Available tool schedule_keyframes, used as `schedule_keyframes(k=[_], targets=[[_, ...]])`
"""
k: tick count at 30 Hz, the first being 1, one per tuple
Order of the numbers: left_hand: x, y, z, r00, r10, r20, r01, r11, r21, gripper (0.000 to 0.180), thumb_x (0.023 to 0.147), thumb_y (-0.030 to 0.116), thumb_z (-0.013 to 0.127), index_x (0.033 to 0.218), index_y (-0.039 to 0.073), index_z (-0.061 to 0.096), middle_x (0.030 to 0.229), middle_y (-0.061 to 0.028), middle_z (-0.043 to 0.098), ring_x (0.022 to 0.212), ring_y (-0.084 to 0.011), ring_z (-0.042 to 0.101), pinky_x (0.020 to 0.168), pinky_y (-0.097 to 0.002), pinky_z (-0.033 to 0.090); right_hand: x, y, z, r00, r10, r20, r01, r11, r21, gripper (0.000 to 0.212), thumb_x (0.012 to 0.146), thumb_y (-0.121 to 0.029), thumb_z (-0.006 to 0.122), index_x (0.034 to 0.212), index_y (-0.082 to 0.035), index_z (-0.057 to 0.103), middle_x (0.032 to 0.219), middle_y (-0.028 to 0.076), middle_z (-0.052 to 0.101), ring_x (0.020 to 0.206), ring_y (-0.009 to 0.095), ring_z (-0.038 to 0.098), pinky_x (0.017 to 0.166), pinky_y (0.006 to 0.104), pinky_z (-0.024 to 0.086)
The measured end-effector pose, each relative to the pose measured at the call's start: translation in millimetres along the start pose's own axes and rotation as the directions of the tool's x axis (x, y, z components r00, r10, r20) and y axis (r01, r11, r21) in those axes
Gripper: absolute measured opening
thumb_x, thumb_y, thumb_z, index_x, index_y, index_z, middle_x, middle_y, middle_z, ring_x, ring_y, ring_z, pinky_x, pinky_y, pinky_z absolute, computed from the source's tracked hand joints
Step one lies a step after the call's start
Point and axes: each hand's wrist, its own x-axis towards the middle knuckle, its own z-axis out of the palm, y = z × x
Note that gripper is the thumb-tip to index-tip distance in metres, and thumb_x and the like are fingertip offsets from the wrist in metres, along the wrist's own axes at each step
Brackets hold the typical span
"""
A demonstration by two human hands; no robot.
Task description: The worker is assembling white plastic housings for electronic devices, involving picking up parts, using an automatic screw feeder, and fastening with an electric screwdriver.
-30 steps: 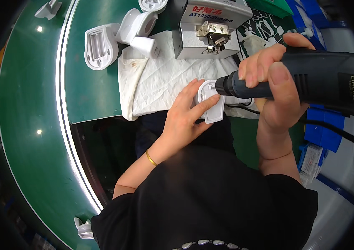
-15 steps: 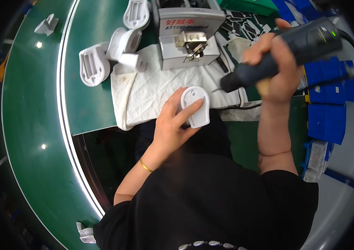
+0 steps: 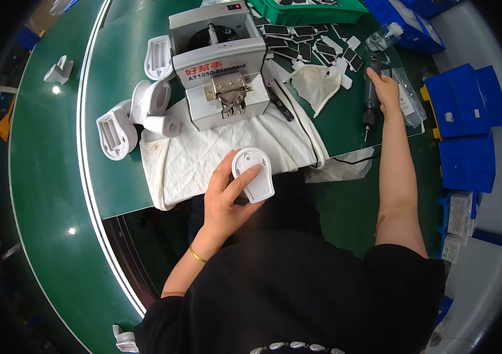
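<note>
My left hand (image 3: 224,192) grips a white plastic housing (image 3: 261,186), rounded at one end, above the near edge of the white cloth. Its thumb lies across the recessed face, close to a small round hole. Off to the right, my right hand (image 3: 384,89) has its fingers at the upper body of a black electric screwdriver (image 3: 371,97). The tool lies along the green table with its bit toward me. Part of its body is hidden by the fingers.
A grey screw-feeding machine (image 3: 227,94) stands on the white cloth (image 3: 183,168). More white housings (image 3: 116,133) are at its left. Several black-and-white parts (image 3: 304,50) lie beyond, near a green bin (image 3: 310,13). Blue bins (image 3: 466,106) line the right side.
My right hand has brought the screwdriver from mid-air down onto the table at the right, its bit now toward me. My left hand keeps hold of the white housing; the view has shifted.
</note>
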Motion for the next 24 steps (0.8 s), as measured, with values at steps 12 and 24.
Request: schedule_keyframes(k=[12,24], targets=[[6.4,5.4,-2.3,1.0,-0.015,-0.014,0.015,1.0,-0.006,0.066,0.057,0.009,0.089,0.12,0.011,0.069,0.132,-0.0177,0.057,0.121,-0.0351,0.056,0.097,-0.0406,0.05,-111.0,-46.4,82.5,0.665,-0.689,0.289,0.696,0.43,-0.575,0.018,0.081,-0.019,0.075,0.093,-0.005,0.076,0.088,0.009,0.069,0.095,0.028,0.06,0.084,0.0368,0.048],[23.3,27.5,2.7,0.998,0.039,0.049,-0.031,0.987,-0.156,0.086,0.06,0.016,0.089,0.138,0.006,0.054,0.129,-0.0169,0.057,0.114,-0.035,0.057,0.095,-0.042,0.048,-261.1,-107.5,59.8,0.294,-0.785,0.546,0.923,0.382,0.051,0.014,0.068,-0.005,0.071,0.078,-0.006,0.061,0.131,0.015,0.062,0.133,0.038,0.045,0.113,0.0492,0.031]])
